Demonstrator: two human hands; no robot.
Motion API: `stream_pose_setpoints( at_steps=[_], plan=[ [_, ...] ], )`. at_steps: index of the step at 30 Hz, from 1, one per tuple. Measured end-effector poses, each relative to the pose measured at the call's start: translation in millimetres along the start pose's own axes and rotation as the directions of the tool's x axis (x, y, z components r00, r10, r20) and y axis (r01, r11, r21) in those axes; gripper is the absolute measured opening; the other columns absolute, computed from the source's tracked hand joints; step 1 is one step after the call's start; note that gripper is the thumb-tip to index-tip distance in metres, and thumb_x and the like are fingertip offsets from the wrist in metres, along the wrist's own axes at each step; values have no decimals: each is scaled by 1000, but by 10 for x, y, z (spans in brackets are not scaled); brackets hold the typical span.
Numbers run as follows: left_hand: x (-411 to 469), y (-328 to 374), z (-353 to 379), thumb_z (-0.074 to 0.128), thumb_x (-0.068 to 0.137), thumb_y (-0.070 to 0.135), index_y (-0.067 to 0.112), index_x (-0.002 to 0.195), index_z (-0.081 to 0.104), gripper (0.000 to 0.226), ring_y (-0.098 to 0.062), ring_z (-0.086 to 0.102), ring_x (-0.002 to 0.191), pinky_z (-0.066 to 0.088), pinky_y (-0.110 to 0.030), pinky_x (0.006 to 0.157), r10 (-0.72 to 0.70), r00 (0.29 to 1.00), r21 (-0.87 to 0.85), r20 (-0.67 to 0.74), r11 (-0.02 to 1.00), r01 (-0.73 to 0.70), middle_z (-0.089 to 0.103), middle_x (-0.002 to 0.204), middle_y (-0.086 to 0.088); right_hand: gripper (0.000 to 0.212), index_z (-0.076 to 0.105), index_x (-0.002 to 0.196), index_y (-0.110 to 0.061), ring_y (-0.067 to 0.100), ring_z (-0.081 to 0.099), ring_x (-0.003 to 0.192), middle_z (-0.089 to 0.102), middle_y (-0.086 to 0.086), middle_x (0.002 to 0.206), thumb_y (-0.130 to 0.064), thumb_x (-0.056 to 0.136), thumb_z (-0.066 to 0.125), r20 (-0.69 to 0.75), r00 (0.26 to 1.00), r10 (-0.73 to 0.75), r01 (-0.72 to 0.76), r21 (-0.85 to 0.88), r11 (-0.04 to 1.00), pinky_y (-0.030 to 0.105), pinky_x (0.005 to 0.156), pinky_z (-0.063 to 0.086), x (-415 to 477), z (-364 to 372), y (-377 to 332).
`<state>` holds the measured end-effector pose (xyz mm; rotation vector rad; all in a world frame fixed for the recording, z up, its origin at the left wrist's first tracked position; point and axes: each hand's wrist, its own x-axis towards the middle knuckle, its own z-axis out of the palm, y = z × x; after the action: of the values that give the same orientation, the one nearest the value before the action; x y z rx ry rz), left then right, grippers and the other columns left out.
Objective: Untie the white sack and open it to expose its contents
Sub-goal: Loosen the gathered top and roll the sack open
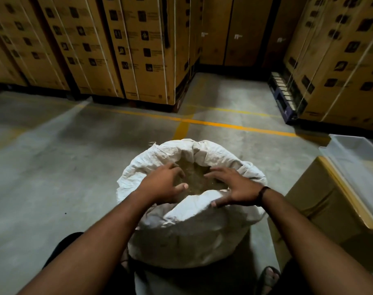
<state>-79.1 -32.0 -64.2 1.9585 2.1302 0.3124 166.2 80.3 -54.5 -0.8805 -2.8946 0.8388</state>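
Sack (187, 231): white woven cloth, creased; stands on the floor, mouth rolled wide open.
Contents (197, 182): tan, grainy, in the sack's mouth.
Floor (53, 156): grey concrete, yellow lines beyond the sack.
Boxes (138, 50): strapped brown cartons behind the sack.
Tray (356, 167): clear plastic, right of the sack.
Left hand (162, 184): fingers curved over the sack's left rim; grip cannot be told.
Right hand (234, 188): spread on the right rim, apart from the left.

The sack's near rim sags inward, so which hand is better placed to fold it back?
Probably the right hand: its thumb lies on that near fold of the white sack, while the left hand sits over the contents.
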Motion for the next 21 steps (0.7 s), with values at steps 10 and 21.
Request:
stream_pose_setpoints(
  at_steps=[10,21],
  plan=[
    [755,-535,41,70,86,51,22,160,22,93,-31,24,150,25,-43,121,-156,981,145,-112,975,171,24,166,-5,92,24,152,-24,27,19,149,26,8,159,-70,80,58,-372,841,393,-403,56,914,47,121,18,708,123,460],
    [1095,-1177,363,84,66,37,22,157,34,105,-43,27,141,9,-51,116,-61,902,404,-427,880,250,39,159,-11,106,17,154,-17,37,16,143,18,17,157,-54,72,74,-694,639,331,-678,-306,668,58,112,14,1405,310,621]
  ],
)
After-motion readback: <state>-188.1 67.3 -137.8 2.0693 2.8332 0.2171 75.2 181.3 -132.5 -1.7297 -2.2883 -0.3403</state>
